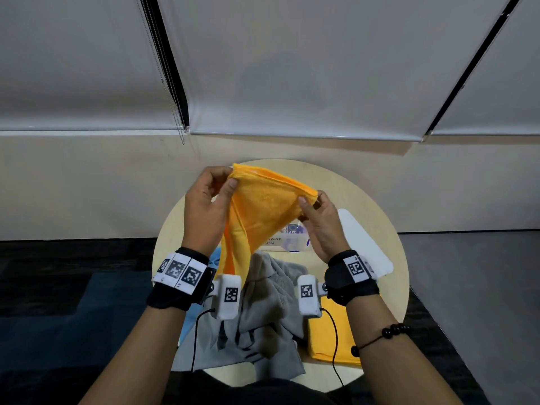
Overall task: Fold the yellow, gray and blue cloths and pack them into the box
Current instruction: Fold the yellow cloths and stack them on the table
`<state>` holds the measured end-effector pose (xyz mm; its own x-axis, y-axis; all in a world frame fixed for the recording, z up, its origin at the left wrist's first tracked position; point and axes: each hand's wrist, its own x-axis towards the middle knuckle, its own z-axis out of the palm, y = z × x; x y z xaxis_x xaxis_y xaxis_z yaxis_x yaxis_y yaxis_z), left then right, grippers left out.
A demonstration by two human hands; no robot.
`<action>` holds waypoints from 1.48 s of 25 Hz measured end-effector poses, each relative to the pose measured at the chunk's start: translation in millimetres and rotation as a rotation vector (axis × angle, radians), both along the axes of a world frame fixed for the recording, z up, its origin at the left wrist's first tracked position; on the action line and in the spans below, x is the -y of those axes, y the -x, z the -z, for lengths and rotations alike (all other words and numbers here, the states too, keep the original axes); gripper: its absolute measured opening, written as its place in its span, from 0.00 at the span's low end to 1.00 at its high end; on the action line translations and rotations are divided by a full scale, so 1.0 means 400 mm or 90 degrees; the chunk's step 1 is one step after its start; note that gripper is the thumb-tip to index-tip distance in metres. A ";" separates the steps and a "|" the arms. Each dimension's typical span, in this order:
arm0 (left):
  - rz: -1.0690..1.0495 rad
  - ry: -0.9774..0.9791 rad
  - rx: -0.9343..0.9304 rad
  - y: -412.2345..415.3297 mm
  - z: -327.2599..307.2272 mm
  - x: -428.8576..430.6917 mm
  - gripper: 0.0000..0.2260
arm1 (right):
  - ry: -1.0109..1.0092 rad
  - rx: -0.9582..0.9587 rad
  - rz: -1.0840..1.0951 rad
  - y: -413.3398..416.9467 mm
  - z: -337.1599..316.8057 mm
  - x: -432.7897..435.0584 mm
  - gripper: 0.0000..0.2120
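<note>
Above the round tabletop (393,302), both hands are up and busy with the yellow cloth (263,206). Left hand (204,211) pinches one upper corner between thumb and fingers, and right hand (321,226) pinches the other upper corner, a bit lower, so the top edge slants down to the right. Between them the cloth looks doubled, and its lower end hangs in a narrow tail down to the left, reaching the heap below.

Under it, the gray cloth (268,305) lies crumpled mid-tabletop, spilling to the near edge. Blue cloth (187,323) peeks out at the left, mostly covered by the gray one and the left wrist. Over on the near right, a folded yellow cloth (330,334) lies flat, just beside the gray.

Behind the held cloth sits the box (292,242), white with a printed label, only partly seen between the hanging cloth and the right hand. To its right a flat white panel (362,244) lies on the tabletop, partly behind the right wrist.

Both wrists wear black bands (347,282) with square printed markers, each with a white unit (229,296) and a thin black cable. Bead bracelet (388,330) on the right forearm.
</note>
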<state>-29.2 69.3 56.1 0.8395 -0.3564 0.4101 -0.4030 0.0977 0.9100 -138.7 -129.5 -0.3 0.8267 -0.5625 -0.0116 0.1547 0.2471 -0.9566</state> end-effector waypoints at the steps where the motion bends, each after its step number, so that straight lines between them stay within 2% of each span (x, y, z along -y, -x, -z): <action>1: -0.008 0.010 -0.013 -0.011 -0.002 -0.003 0.05 | -0.004 0.032 0.002 0.002 -0.032 0.008 0.05; 5: 0.009 0.043 -0.100 -0.028 0.005 0.003 0.05 | 0.036 0.114 0.012 0.009 -0.145 0.032 0.09; 11: 0.023 0.061 -0.119 -0.036 0.021 0.018 0.04 | 0.169 0.132 0.044 0.018 -0.181 0.037 0.08; 19: 0.027 0.049 -0.131 -0.028 0.008 0.034 0.07 | 0.158 0.122 0.026 0.025 -0.169 0.056 0.13; 22: 0.022 0.063 -0.138 -0.027 -0.002 0.040 0.07 | 0.134 0.075 -0.071 0.027 -0.156 0.066 0.15; 24: 0.014 0.073 -0.142 -0.028 -0.006 0.044 0.08 | 0.163 0.036 -0.122 0.026 -0.140 0.059 0.12; 27: -0.015 0.074 -0.151 -0.027 0.000 0.047 0.09 | 0.163 0.033 -0.116 0.024 -0.133 0.045 0.10; 30: -0.046 0.066 -0.169 -0.023 0.012 0.053 0.09 | 0.096 0.050 -0.165 0.025 -0.138 0.050 0.08; 31: -0.061 0.068 -0.175 -0.024 0.013 0.055 0.10 | 0.111 0.025 -0.202 0.024 -0.135 0.048 0.08; 34: -0.101 0.062 -0.159 -0.035 0.002 0.055 0.10 | 0.264 -0.083 -0.262 0.012 -0.088 0.014 0.10; 37: -0.161 0.008 -0.143 -0.049 -0.003 0.045 0.07 | 0.200 -0.085 -0.226 0.012 -0.079 -0.010 0.08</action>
